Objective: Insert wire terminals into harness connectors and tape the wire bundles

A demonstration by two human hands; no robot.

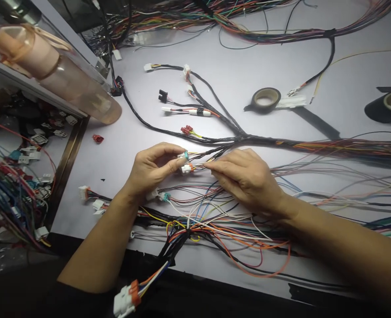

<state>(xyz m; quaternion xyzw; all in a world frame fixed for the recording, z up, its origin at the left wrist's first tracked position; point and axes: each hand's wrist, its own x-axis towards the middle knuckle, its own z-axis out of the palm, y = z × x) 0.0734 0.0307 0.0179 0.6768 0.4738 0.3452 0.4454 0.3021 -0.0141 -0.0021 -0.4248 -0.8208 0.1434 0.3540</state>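
Near the middle of the table, my left hand (157,163) pinches a small white and teal connector (184,155) between thumb and fingertips. Just below the thumb sits a white and orange connector (187,168), its thin wires running right. My right hand (244,174) is closed, with thumb and forefinger on those wires (199,165) a short way behind the connector. Both connectors belong to branches of a black-taped wire harness (248,140) that passes behind my right hand. Above my hands, a red connector (187,130) rests on another branch.
A bottle (79,84) lies at the left. Black tape rolls (265,100) sit at the upper right. A second wire bundle (188,232) with loose loops spreads below my hands, and a white and orange connector (127,300) hangs past the front edge. A bin of connectors (29,154) stands left.
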